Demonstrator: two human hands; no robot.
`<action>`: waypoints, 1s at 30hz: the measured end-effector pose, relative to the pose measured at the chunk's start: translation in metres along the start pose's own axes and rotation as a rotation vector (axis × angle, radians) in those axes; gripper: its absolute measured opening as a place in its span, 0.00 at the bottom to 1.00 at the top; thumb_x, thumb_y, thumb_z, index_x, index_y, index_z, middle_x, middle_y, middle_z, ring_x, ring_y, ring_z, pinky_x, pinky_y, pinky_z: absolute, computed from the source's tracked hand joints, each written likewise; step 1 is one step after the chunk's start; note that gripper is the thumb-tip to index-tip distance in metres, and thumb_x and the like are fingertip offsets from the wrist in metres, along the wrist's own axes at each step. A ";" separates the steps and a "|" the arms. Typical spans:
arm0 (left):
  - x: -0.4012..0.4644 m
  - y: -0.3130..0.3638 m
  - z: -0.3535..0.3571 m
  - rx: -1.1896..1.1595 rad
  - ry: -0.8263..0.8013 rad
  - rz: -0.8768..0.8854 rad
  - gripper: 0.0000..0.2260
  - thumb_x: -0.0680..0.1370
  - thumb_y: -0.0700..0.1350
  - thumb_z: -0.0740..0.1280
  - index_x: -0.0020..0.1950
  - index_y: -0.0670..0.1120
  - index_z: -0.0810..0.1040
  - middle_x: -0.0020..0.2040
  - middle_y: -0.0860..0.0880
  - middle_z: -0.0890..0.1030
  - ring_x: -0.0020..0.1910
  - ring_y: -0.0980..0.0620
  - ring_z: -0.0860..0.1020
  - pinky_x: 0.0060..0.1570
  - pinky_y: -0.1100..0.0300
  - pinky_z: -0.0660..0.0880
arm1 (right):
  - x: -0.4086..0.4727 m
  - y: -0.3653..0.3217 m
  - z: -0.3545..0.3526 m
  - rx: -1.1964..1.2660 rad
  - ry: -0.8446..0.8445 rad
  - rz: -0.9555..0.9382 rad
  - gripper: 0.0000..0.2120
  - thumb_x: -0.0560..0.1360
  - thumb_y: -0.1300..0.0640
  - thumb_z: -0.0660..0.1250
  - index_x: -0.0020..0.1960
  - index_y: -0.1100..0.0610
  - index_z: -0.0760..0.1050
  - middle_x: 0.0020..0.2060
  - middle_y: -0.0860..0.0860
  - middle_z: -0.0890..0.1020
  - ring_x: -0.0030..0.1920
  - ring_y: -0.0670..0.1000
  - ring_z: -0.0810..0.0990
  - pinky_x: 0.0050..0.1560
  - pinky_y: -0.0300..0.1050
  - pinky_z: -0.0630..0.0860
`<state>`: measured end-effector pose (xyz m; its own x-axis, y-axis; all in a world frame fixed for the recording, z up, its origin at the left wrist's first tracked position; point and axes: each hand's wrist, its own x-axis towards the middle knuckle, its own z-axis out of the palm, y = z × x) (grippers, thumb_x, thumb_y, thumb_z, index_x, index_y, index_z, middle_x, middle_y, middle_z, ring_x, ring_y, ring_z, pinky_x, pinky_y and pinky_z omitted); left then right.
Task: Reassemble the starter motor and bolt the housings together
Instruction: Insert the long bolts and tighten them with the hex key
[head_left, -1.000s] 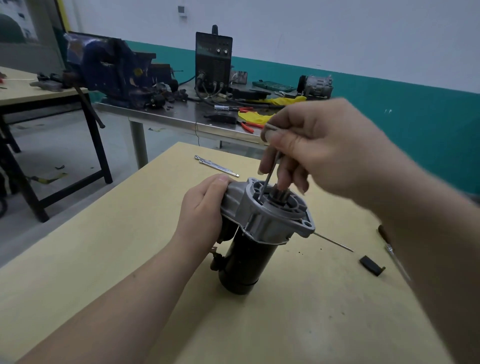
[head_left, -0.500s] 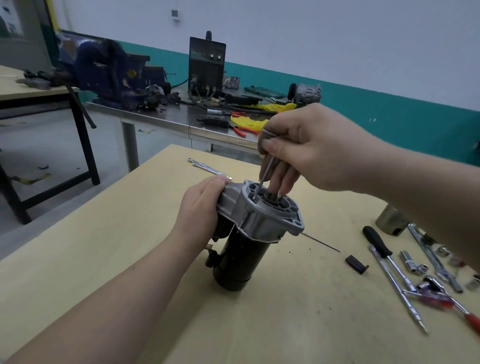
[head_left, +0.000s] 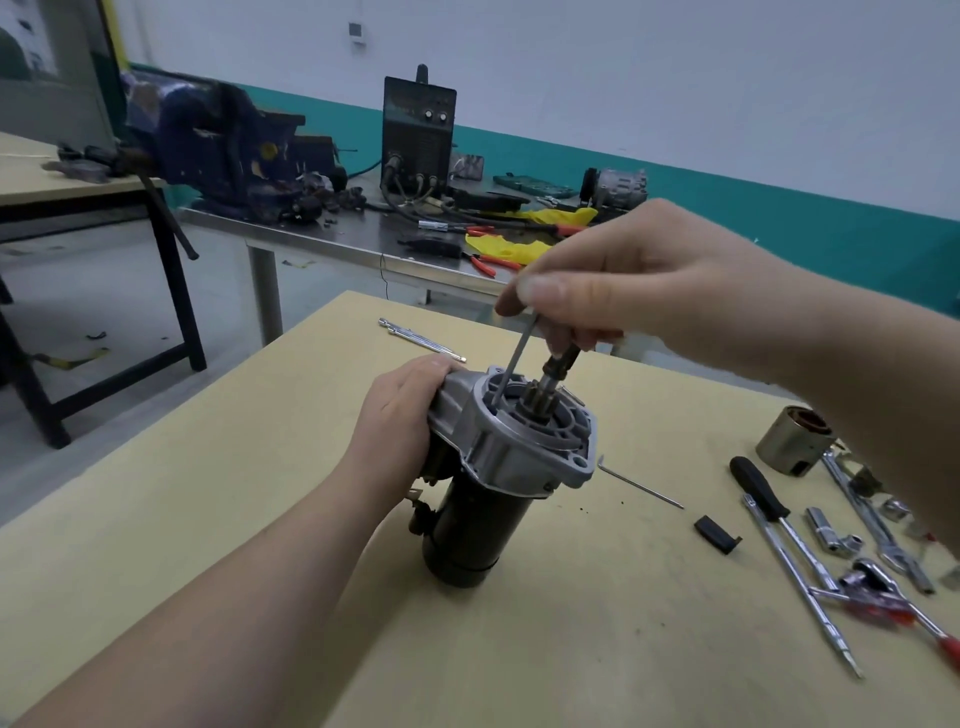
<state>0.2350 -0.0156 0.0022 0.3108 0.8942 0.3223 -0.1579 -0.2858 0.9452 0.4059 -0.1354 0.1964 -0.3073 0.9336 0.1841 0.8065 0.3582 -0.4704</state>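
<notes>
Across a pale wooden workbench (head_left: 260, 519) strewn with tools, the starter motor (head_left: 498, 467) is steadied upright by the gripping left hand (head_left: 400, 415) while a thin through-bolt (head_left: 511, 364), pinched by the right hand (head_left: 623, 280), is fed into the aluminium housing (head_left: 524, 447), where misalignment could jam or cross-thread it.

Starter motor (head_left: 483, 499) stands on end mid-table (head_left: 208, 519), housing end up. Left hand (head_left: 400, 410) on its left side, right hand (head_left: 623, 280) above it, thin rod (head_left: 511, 364) running from the fingers down into the housing. Hex key (head_left: 639, 483) lies just right of the motor, small clip (head_left: 714, 532) further right. Screwdriver (head_left: 763, 499), sockets and wrenches at the right edge, cylindrical casing (head_left: 792, 439) behind them. Probe (head_left: 421, 339) lies behind the motor. Steel bench (head_left: 322, 244) beyond the table carries vise (head_left: 218, 140) left, welder (head_left: 418, 130) centre.
</notes>
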 end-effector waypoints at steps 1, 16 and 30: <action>0.000 0.000 0.001 -0.014 -0.004 -0.012 0.17 0.78 0.56 0.62 0.42 0.42 0.79 0.37 0.45 0.76 0.36 0.51 0.75 0.36 0.52 0.72 | -0.001 0.000 0.001 0.014 0.031 0.015 0.16 0.80 0.38 0.68 0.54 0.47 0.88 0.40 0.48 0.87 0.42 0.50 0.84 0.45 0.47 0.82; 0.003 0.002 0.003 -0.097 0.023 -0.134 0.16 0.73 0.62 0.66 0.37 0.51 0.79 0.34 0.50 0.76 0.33 0.53 0.75 0.31 0.58 0.74 | -0.007 0.010 -0.005 -0.204 0.190 -0.019 0.11 0.80 0.57 0.73 0.58 0.44 0.87 0.46 0.39 0.85 0.50 0.39 0.81 0.49 0.29 0.75; 0.004 0.002 0.004 -0.075 0.034 -0.131 0.16 0.70 0.64 0.68 0.35 0.52 0.74 0.33 0.49 0.71 0.32 0.52 0.71 0.34 0.55 0.69 | -0.014 0.006 0.011 0.020 0.240 -0.025 0.16 0.81 0.62 0.71 0.67 0.50 0.80 0.42 0.44 0.89 0.43 0.47 0.88 0.46 0.44 0.85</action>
<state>0.2395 -0.0138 0.0051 0.3012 0.9338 0.1932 -0.1881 -0.1405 0.9721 0.4092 -0.1463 0.1815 -0.1959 0.8978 0.3945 0.7894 0.3830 -0.4797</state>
